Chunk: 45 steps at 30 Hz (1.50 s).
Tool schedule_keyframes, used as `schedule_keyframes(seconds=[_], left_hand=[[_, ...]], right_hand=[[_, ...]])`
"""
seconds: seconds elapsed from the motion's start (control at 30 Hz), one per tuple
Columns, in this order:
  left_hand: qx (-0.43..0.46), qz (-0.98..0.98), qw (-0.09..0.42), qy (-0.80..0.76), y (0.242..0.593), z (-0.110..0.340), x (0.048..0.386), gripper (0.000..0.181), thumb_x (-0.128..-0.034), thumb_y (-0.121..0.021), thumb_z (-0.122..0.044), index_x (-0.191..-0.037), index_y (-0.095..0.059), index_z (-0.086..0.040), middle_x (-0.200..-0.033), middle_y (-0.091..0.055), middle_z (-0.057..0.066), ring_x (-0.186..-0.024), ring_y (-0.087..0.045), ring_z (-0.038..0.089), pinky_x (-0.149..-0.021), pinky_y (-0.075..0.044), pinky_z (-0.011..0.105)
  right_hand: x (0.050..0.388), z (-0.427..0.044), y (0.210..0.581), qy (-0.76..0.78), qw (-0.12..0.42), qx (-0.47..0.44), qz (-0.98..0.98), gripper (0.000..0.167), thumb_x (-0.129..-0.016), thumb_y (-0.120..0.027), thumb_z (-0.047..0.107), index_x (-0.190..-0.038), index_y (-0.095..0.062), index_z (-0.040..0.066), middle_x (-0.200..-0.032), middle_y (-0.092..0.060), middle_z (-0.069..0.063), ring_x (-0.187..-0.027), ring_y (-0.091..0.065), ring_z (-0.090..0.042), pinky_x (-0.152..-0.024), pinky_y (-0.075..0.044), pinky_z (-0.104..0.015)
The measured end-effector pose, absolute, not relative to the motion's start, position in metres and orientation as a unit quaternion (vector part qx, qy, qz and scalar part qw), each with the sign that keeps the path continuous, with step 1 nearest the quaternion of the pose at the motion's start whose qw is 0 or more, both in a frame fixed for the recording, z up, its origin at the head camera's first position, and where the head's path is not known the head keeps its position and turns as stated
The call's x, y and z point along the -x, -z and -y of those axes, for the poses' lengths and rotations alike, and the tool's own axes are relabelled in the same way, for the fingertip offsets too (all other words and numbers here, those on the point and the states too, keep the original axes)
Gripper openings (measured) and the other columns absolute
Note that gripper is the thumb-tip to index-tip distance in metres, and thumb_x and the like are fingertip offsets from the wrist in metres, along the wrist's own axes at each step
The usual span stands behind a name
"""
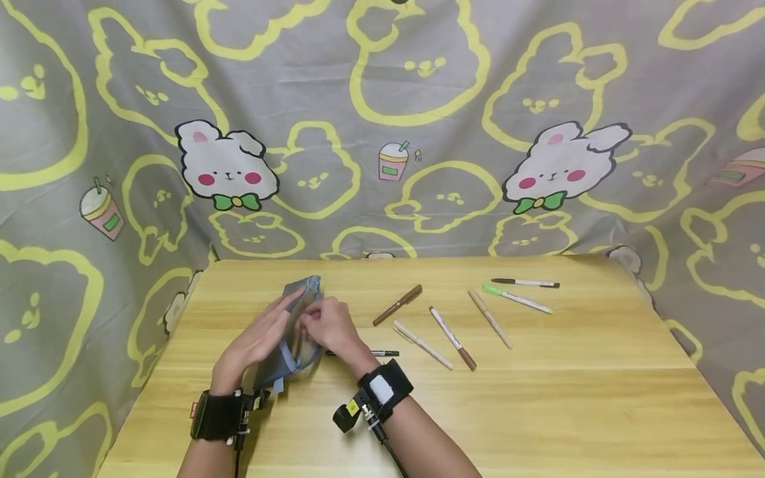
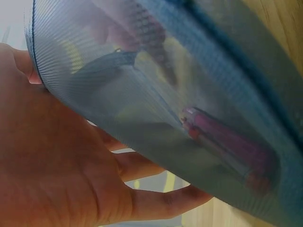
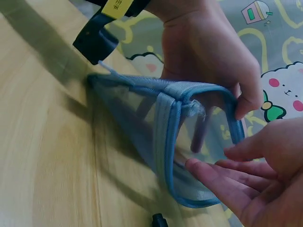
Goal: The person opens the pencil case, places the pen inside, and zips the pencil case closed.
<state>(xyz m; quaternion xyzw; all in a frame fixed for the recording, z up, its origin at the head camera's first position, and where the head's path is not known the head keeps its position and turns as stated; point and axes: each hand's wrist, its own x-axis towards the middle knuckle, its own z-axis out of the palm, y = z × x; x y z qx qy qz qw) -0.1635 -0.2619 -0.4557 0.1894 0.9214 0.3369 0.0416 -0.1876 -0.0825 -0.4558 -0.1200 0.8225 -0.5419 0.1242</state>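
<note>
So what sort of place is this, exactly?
Probably a small screened-off tabletop set for filming handwork: a cartoon-print cloth hangs behind and beside a wooden table, the person wears wrist cameras, and pens lie near a mesh pouch.

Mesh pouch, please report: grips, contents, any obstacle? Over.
Left grip on mesh pouch. Right grip at its open mouth. Purple item inside. Black pen nearby, not blocking the mouth.

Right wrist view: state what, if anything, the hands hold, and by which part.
Left hand: the mesh pouch, by its side near the open mouth. Right hand: nothing visibly held.
</note>
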Motion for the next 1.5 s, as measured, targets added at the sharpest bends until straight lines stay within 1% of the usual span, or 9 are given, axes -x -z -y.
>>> schedule_keyframes(seconds=[0.2,0.37,0.63,0.83,0.97,1.2,1.27,1.4,1.5], left_hand=[[-0.185,-0.918,0.044,-0.348,0.454,0.262,0.164,0.055,-0.1117,-0.015,-0.02,-0.161,-0.026,0.001,-0.162,-0.026,0.032,-0.146,-0.025,0.055,-0.113,-0.02,0.073],[-0.176,-0.921,0.054,-0.344,0.454,0.262,0.163,0.056,-0.1122,-0.014,-0.024,-0.162,-0.026,-0.001,-0.162,-0.026,0.03,-0.146,-0.025,0.055,-0.113,-0.02,0.074],[-0.163,-0.926,0.058,-0.336,0.45,0.262,0.163,0.056,-0.1114,-0.014,-0.023,-0.162,-0.024,-0.002,-0.164,-0.024,0.03,-0.147,-0.022,0.054,-0.115,-0.016,0.072],[-0.174,-0.924,0.052,-0.337,0.454,0.26,0.165,0.056,-0.1102,-0.013,-0.02,-0.162,-0.025,0.0,-0.164,-0.024,0.029,-0.147,-0.022,0.054,-0.117,-0.015,0.07],[-0.186,-0.919,0.045,-0.344,0.456,0.26,0.164,0.056,-0.11,-0.014,-0.018,-0.161,-0.025,0.002,-0.163,-0.024,0.029,-0.147,-0.022,0.055,-0.117,-0.014,0.071],[-0.159,-0.92,0.055,-0.355,0.457,0.258,0.162,0.056,-0.1113,-0.014,-0.023,-0.162,-0.027,-0.005,-0.165,-0.024,0.026,-0.149,-0.02,0.051,-0.118,-0.015,0.069],[-0.149,-0.921,0.064,-0.355,0.457,0.257,0.162,0.056,-0.1107,-0.013,-0.022,-0.163,-0.027,-0.007,-0.165,-0.024,0.026,-0.15,-0.02,0.05,-0.118,-0.015,0.067],[-0.142,-0.922,0.072,-0.354,0.456,0.257,0.163,0.057,-0.1096,-0.013,-0.02,-0.163,-0.025,-0.007,-0.165,-0.024,0.025,-0.151,-0.02,0.048,-0.119,-0.014,0.066],[-0.143,-0.922,0.071,-0.353,0.456,0.257,0.163,0.057,-0.1095,-0.013,-0.02,-0.163,-0.024,-0.006,-0.166,-0.023,0.025,-0.151,-0.019,0.048,-0.119,-0.013,0.066]], right_hand=[[0.187,0.075,0.447,0.594,0.15,0.107,-0.783,0.02,-0.091,-0.063,-0.011,-0.109,-0.073,-0.011,-0.084,-0.076,-0.013,-0.073,-0.075,-0.02,-0.061,-0.059,-0.024],[0.185,0.058,0.441,0.584,0.142,0.137,-0.787,0.017,-0.096,-0.061,-0.004,-0.107,-0.074,-0.007,-0.08,-0.075,-0.008,-0.075,-0.076,-0.023,-0.061,-0.059,-0.023],[0.181,0.008,0.436,0.501,0.116,0.253,-0.819,0.016,-0.098,-0.064,0.006,-0.108,-0.076,0.002,-0.092,-0.076,-0.003,-0.078,-0.069,-0.007,-0.073,-0.057,-0.022],[0.175,-0.038,0.439,0.478,0.119,0.289,-0.821,0.013,-0.099,-0.068,0.009,-0.109,-0.076,0.007,-0.099,-0.075,0.0,-0.089,-0.068,-0.012,-0.082,-0.057,-0.028],[0.173,-0.063,0.44,0.46,0.108,0.31,-0.825,0.013,-0.099,-0.067,0.009,-0.11,-0.076,0.009,-0.101,-0.075,-0.001,-0.093,-0.069,-0.015,-0.081,-0.057,-0.027],[0.174,-0.101,0.436,0.428,0.019,0.301,-0.852,0.018,-0.097,-0.071,0.008,-0.113,-0.076,0.014,-0.106,-0.076,0.001,-0.094,-0.07,-0.014,-0.078,-0.059,-0.029],[0.177,-0.114,0.438,0.414,-0.02,0.295,-0.861,0.019,-0.096,-0.072,0.008,-0.113,-0.076,0.013,-0.106,-0.076,0.001,-0.094,-0.07,-0.015,-0.079,-0.059,-0.033],[0.188,-0.14,0.441,0.379,-0.096,0.276,-0.878,0.023,-0.093,-0.075,0.006,-0.115,-0.074,0.007,-0.109,-0.075,-0.006,-0.096,-0.07,-0.022,-0.08,-0.06,-0.043],[0.198,-0.161,0.444,0.33,-0.13,0.254,-0.9,0.028,-0.091,-0.076,0.006,-0.119,-0.072,0.004,-0.112,-0.072,-0.011,-0.101,-0.068,-0.028,-0.083,-0.059,-0.047]])
